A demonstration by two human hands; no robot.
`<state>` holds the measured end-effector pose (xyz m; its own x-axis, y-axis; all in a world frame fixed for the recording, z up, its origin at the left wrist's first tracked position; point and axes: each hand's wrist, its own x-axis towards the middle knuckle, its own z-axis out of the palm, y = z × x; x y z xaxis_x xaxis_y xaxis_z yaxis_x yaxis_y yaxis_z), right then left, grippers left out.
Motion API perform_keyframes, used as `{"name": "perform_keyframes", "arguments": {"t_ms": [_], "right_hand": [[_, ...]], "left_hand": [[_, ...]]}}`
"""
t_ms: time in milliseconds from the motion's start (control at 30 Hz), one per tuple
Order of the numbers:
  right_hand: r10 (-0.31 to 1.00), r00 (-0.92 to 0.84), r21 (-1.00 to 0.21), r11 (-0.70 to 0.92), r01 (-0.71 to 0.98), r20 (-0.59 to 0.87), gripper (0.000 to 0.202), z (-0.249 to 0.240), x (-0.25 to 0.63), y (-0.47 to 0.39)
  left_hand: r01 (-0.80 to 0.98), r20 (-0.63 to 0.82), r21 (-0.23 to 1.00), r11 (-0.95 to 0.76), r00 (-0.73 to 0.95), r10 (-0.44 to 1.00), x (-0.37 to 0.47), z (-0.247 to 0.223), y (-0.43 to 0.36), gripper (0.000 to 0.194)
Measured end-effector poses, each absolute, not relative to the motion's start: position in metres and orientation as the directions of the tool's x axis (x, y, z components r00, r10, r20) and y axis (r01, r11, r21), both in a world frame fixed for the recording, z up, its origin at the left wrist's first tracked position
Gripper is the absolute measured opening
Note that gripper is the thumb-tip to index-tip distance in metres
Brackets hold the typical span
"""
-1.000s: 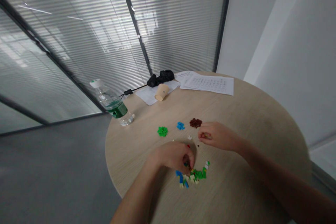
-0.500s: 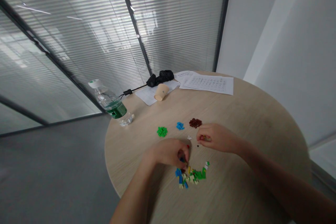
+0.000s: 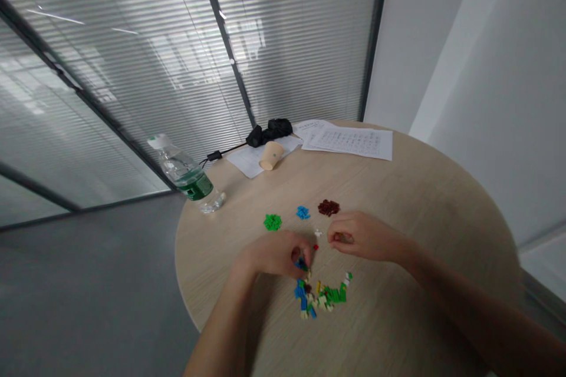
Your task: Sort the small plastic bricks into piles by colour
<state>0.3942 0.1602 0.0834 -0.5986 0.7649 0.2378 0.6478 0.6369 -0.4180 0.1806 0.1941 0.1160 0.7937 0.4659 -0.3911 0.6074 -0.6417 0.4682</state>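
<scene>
Small toy bricks are spread over the round wooden tabletop (image 3: 398,306), partly grouped by colour. A green pile (image 3: 272,222), a light blue pile (image 3: 302,212) and a dark brown pile (image 3: 328,207) are set apart from one another, with a few white pieces (image 3: 318,232) and a red piece (image 3: 315,246) placed nearer the hands. A mixed cluster (image 3: 336,296) of green, blue, cream and yellow bricks is left ungrouped, so the sorting by colour seems only partly done. The left hand (image 3: 274,254) is curled, with blue and green bits seen at its fingertips beside that cluster; whether they are gripped cannot be told. The right hand (image 3: 367,237) is held half closed near the brown pile, its fingertips drawn together, and whether anything is pinched there cannot be told either
</scene>
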Motion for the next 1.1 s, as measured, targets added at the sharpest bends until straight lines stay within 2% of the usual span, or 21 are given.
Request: {"name": "perform_keyframes", "arguments": {"t_ms": [233, 400, 767, 1100], "right_hand": [[0.656, -0.71, -0.458, 0.729, 0.51, 0.254, 0.009, 0.073, 0.378, 0.152], [0.615, -0.733, -0.456, 0.763, 0.459, 0.292, 0.014, 0.069, 0.371, 0.147], [0.595, -0.761, -0.344, 0.793, 0.503, 0.258, 0.024, 0.058, 0.36, 0.145], [0.612, -0.77, -0.431, 0.753, 0.497, 0.18, 0.017, 0.064, 0.368, 0.148]], "left_hand": [[0.581, -0.377, 0.538, -0.61, 0.814, 0.442, 0.177, 0.106, 0.201, 0.012], [0.617, -0.365, 0.499, -0.609, 0.787, 0.498, 0.172, 0.108, 0.205, 0.015], [0.654, -0.328, 0.466, -0.596, 0.753, 0.571, 0.17, 0.107, 0.206, 0.017], [0.624, -0.315, 0.483, -0.614, 0.778, 0.543, 0.179, 0.104, 0.202, 0.017]]}}
